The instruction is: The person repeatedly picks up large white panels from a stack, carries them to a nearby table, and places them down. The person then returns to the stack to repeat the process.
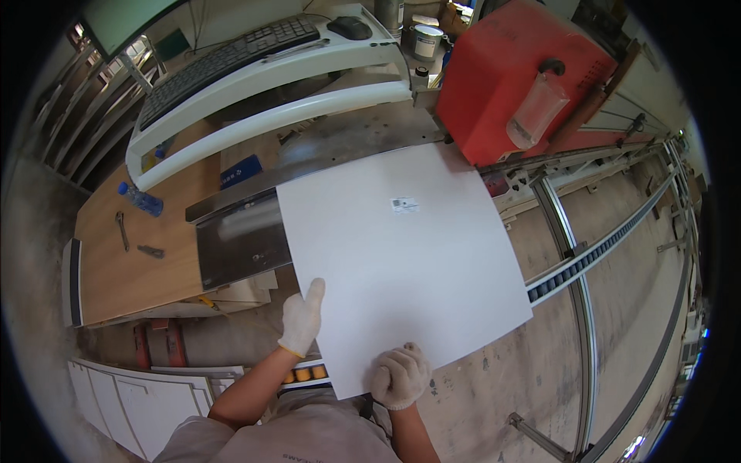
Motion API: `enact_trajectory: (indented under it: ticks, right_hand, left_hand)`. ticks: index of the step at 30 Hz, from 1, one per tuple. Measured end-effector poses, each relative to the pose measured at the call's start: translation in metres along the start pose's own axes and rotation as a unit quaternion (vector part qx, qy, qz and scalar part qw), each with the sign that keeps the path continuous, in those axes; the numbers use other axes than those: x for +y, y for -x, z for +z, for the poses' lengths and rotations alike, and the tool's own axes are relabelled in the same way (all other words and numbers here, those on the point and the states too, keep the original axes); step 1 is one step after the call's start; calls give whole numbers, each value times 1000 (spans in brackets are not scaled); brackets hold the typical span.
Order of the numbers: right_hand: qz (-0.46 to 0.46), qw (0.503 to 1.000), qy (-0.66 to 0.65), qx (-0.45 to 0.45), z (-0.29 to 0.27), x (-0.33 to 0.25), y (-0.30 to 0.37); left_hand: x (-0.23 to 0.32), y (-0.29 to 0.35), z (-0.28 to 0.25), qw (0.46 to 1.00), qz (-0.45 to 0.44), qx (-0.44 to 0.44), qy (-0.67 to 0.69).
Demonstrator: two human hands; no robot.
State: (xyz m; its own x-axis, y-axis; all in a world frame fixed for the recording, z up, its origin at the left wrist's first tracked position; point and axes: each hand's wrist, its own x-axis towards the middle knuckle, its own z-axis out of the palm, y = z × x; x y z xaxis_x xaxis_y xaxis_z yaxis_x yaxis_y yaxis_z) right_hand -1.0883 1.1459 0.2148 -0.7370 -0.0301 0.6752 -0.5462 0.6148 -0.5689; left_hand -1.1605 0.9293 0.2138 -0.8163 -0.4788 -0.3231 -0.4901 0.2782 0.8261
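Observation:
A large white panel (417, 270) lies in front of me, with a small printed label (405, 204) stuck on its far half. Its far end rests on a dark metal machine bed (241, 241), beside a red machine housing (513, 77). My left hand (301, 318), in a pale knit glove, grips the panel's left edge with the thumb on top and the fingers hidden beneath. At the near edge my right hand (400, 376), gloved too, is closed with its fingers curled over the border; its thumb is hidden.
Left of the bed, a wooden top (100, 266) carries a wrench (122, 230), a utility knife (152, 251) and a blue-capped bottle (140, 199). A keyboard (231, 62) and mouse (350, 28) sit on a white shelf. A roller track (602, 247) runs rightward. White boards (139, 401) stand lower left.

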Motion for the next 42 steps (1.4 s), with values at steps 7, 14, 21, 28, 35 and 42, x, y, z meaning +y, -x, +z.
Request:
enact_trajectory:
  ticks: [7, 14, 21, 28, 35, 42]
  right_hand:
    - [-18, 1000, 15, 13, -59, 108, -41]
    - [-43, 999, 18, 12, -108, 165, -72]
    - [185, 978, 94, 34, -139, 299, -45]
    - [58, 950, 286, -109, -58, 279, -45]
    - [-90, 905, 163, -382, 55, 93, 148]
    - [-294, 521, 262, -757, 20, 44, 343]
  left_hand:
    - [59, 0, 118, 998, 13, -34, 56]
    - [76, -4, 206, 998, 43, -12, 42]
    - [101, 45, 176, 806, 498, -62, -315]
    - [-68, 234, -15, 931, 355, -55, -60]
    - [-364, 376, -232, 904, -153, 220, -333]
    - [-592, 542, -300, 755, -562, 327, -83]
